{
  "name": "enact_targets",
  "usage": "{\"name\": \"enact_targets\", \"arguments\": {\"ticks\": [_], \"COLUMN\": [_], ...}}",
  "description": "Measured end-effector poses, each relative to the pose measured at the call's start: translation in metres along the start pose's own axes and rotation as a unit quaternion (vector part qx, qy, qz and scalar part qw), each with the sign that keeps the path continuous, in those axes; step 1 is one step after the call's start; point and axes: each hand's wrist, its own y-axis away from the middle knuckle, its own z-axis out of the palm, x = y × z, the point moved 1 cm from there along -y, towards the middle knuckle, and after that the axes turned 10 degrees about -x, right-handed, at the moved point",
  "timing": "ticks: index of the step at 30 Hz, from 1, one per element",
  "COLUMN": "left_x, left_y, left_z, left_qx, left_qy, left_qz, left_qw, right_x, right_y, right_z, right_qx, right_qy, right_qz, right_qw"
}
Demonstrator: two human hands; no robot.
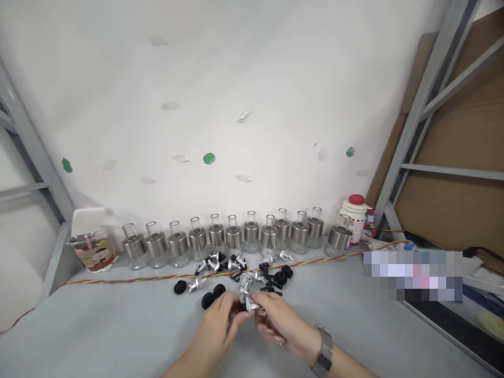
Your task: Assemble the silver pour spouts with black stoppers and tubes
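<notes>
My left hand (220, 320) and my right hand (277, 317) meet low in the middle of the table, fingers closed. Between their fingertips is a silver pour spout (251, 304), pinched by my right thumb and fingers. At my left fingertips shows a small black part (243, 308), mostly hidden; it looks like the spout's stopper. Just beyond the hands lies a loose pile of silver spouts (216, 261) and black pieces. Round black caps (207, 300) rest close to my left hand, and more black caps (281, 278) lie past my right hand.
Several glass bottles with steel sleeves (197, 237) stand in a row along the white wall. A twisted red-yellow wire (157, 278) crosses the grey table (118, 325). A paper cup (94, 252) stands left, a white jar with a red lid (354, 218) right.
</notes>
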Motion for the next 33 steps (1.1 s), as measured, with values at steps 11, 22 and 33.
{"name": "enact_targets", "arguments": {"ticks": [11, 22, 33], "left_x": [0.009, 0.007, 0.003], "left_y": [0.004, 0.002, 0.004], "left_z": [0.006, 0.004, 0.012], "left_qx": [0.015, 0.021, 0.012], "left_qy": [0.148, 0.149, 0.121], "left_qz": [-0.038, -0.075, -0.099], "left_qw": [0.988, 0.986, 0.988], "right_x": [0.008, 0.022, 0.016], "right_y": [-0.001, -0.008, -0.001], "right_z": [0.01, 0.018, 0.015], "right_qx": [0.009, -0.086, -0.122], "right_qy": [-0.07, -0.135, -0.175], "right_qz": [-0.027, -0.033, 0.029], "right_qw": [0.997, 0.986, 0.977]}}
